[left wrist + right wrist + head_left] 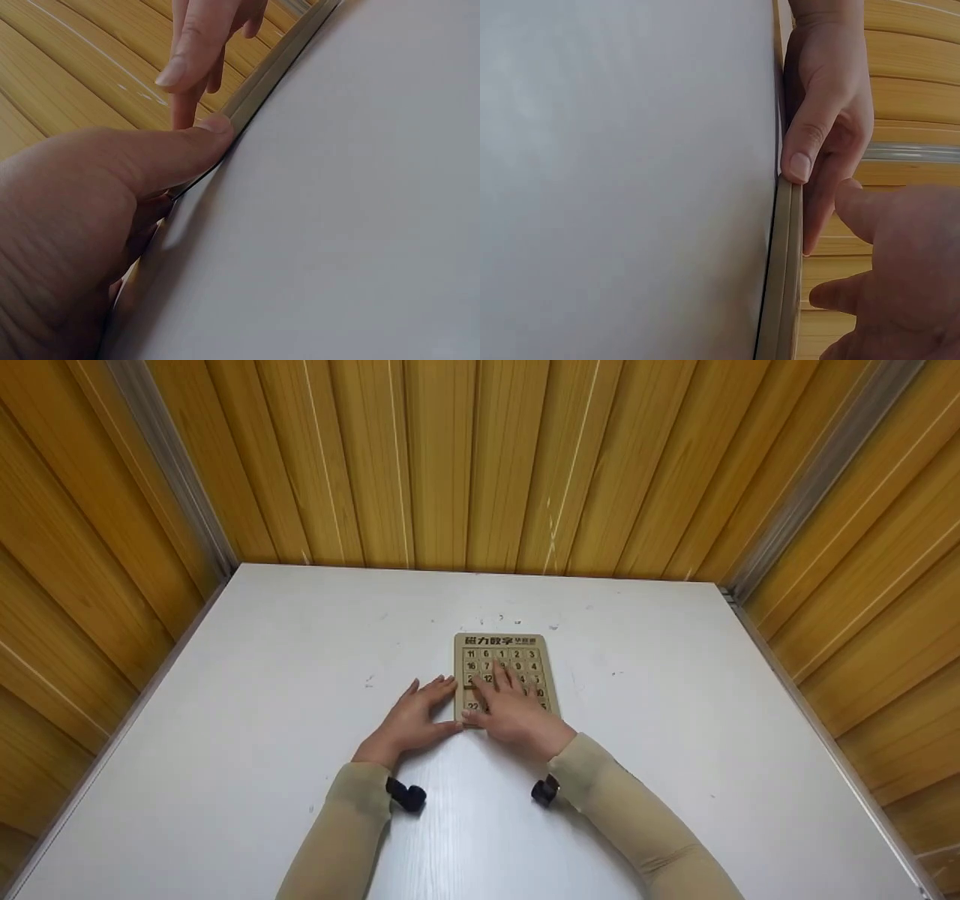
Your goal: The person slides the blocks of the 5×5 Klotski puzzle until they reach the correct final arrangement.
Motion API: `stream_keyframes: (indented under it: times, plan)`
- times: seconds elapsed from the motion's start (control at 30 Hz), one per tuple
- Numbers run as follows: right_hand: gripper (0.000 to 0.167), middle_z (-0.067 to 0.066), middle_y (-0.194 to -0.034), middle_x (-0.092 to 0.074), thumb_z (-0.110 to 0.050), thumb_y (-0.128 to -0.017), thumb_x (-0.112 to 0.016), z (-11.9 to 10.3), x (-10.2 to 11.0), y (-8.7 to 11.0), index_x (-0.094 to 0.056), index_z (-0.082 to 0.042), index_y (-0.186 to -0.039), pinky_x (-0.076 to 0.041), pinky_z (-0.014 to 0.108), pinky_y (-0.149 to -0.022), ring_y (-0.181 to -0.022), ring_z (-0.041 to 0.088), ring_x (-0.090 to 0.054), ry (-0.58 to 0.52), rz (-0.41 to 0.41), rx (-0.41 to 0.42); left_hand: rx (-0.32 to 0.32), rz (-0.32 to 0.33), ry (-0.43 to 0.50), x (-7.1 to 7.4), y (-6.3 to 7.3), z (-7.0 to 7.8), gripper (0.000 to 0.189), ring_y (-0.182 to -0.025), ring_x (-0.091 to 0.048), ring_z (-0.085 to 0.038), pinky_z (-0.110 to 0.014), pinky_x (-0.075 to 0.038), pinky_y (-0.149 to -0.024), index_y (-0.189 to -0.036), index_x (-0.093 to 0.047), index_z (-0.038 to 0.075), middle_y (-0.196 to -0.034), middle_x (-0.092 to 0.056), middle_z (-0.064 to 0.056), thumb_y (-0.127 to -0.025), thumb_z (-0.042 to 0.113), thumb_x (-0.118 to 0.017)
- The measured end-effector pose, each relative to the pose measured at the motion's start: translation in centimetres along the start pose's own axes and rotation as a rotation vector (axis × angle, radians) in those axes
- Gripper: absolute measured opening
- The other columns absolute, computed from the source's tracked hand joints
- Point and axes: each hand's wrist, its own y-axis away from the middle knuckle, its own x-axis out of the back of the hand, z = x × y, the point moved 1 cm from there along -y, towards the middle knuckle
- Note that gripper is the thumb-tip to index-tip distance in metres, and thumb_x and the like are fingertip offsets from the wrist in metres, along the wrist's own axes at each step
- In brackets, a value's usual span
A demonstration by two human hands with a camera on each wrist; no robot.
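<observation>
Across the table from me, a person in tan sleeves works with both bare hands at a tan number board, which lies flat on the white table, around its middle, with dark characters printed along its far end. The left hand is spread loosely around the board's near left corner: its thumb sits against the near edge and its fingers reach along the left side, steadying the frame without closing round it. The right hand lies over the lower part of the board with its fingers apart and extended, the tips down among the numbered tiles; it grasps nothing that I can see, and I cannot tell which tile, if any, it presses. In the far row I can read 11, 6, 1, 2 and 3; several numbers nearer the person are covered by that hand. A small black device sits at the left wrist and a second black device at the right. Yellow wood-look panels rise behind the table and on both sides, with grey metal posts at the corners.
</observation>
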Motion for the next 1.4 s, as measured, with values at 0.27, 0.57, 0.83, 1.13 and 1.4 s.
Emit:
stream_keyframes:
  times: [0.27, 0.57, 0.83, 1.13, 1.4]
  plan:
    - [0.079, 0.017, -0.173, 0.011, -0.064, -0.102, -0.045, 0.2, -0.1, -1.0, -0.021, -0.025, -0.166, 0.003, 0.070, -0.128, -0.161, 0.043, 0.006, 0.032, 0.005, -0.017, -0.008, -0.004, -0.001, 0.0, 0.0, -0.1, 0.077, -0.156, -0.035, -0.026, -0.048, -0.009, -0.135, -0.155, -0.046, 0.010, -0.162, -0.044, -0.009, -0.090, 0.037, -0.078]
    - [0.080, 0.015, -0.173, 0.013, -0.066, -0.101, -0.045, 0.2, -0.3, -0.2, -0.019, -0.027, -0.166, 0.006, 0.069, -0.127, -0.160, 0.043, 0.009, 0.041, -0.002, 0.005, -0.015, -0.001, -0.002, 0.0, 0.0, -0.2, 0.076, -0.155, -0.036, -0.027, -0.049, -0.010, -0.135, -0.154, -0.047, 0.009, -0.161, -0.045, -0.009, -0.090, 0.037, -0.078]
    - [0.083, 0.014, -0.174, 0.009, -0.070, -0.100, -0.042, 0.0, -0.4, 0.8, -0.015, -0.028, -0.166, 0.007, 0.067, -0.128, -0.161, 0.038, 0.010, 0.054, -0.026, 0.010, 0.001, -0.005, -0.002, 0.0, -0.1, 0.0, 0.083, -0.156, -0.034, -0.025, -0.048, -0.009, -0.135, -0.156, -0.045, 0.010, -0.163, -0.043, -0.006, -0.090, 0.050, -0.075]
    - [0.083, 0.013, -0.174, 0.009, -0.071, -0.099, -0.039, -0.2, -0.7, 1.5, -0.015, -0.029, -0.166, 0.007, 0.068, -0.127, -0.162, 0.035, 0.010, 0.059, -0.021, 0.029, -0.015, 0.002, 0.002, 0.1, -0.1, 0.0, 0.082, -0.155, -0.035, -0.029, -0.050, -0.011, -0.135, -0.155, -0.046, 0.009, -0.161, -0.045, -0.010, -0.089, 0.045, -0.078]
    - [0.082, 0.011, -0.174, 0.010, -0.070, -0.100, -0.042, -0.1, -0.4, 1.3, -0.017, -0.028, -0.166, 0.006, 0.067, -0.128, -0.161, 0.036, 0.010, 0.018, -0.022, 0.029, -0.019, 0.008, 0.005, 0.1, 0.0, 0.0, 0.082, -0.155, -0.036, -0.028, -0.050, -0.011, -0.135, -0.154, -0.046, 0.008, -0.162, -0.045, -0.010, -0.090, 0.046, -0.077]
